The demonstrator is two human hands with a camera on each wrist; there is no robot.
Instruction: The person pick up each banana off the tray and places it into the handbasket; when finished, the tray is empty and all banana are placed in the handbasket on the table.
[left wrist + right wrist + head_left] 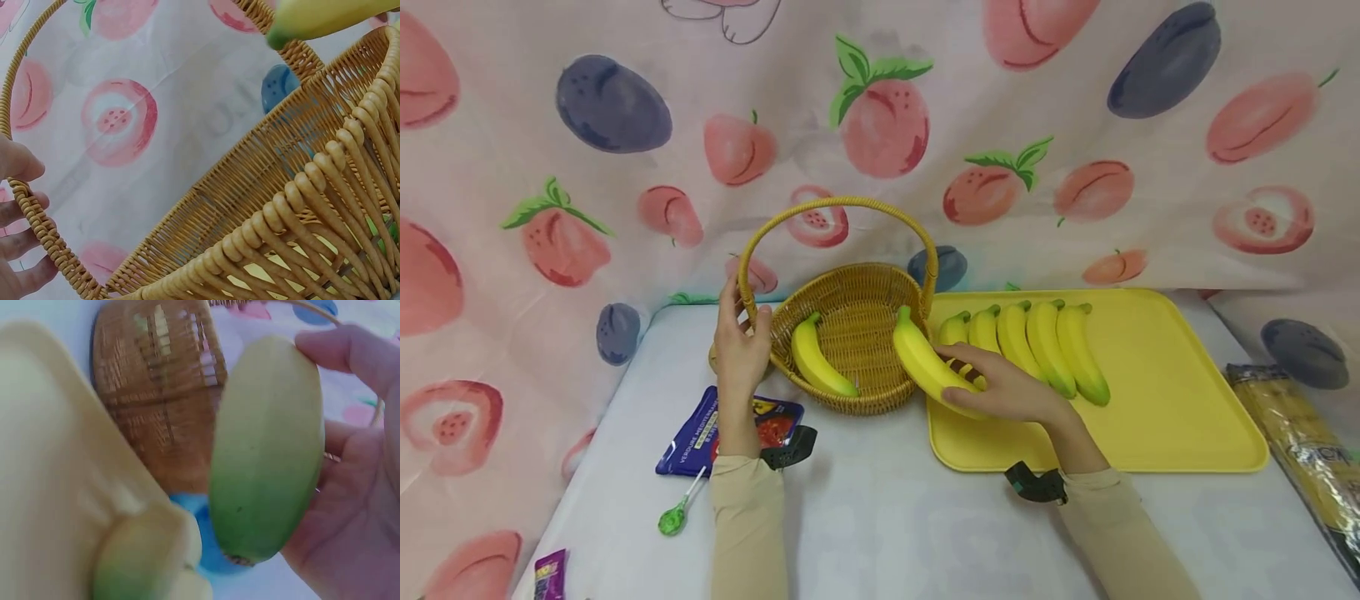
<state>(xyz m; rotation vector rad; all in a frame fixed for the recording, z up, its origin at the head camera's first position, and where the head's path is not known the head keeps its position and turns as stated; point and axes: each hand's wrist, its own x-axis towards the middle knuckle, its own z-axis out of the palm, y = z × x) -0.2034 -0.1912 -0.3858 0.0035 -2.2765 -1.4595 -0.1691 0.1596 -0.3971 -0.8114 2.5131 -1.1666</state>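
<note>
A wicker basket (868, 407) with a tall arched handle stands near the back of the table. My left hand (741, 350) grips the left side of that handle, thumb and fingers on either side of it in the left wrist view. One banana (820, 362) lies inside the basket at its left. My right hand (1003, 385) holds another banana (925, 362) by its lower part, thumb on one side and fingers on the other. This banana is over the basket's right rim, stem end up. In the right wrist view its green tip (256, 531) points down, clear of the basket.
A yellow tray (1180, 417) right of the basket carries several bananas (1030, 350) in a row. A blue packet (700, 437) and a green lollipop (672, 520) lie at the left, a purple wrapper (550, 573) nearer. A clear-and-yellow package (1292, 442) borders the right edge.
</note>
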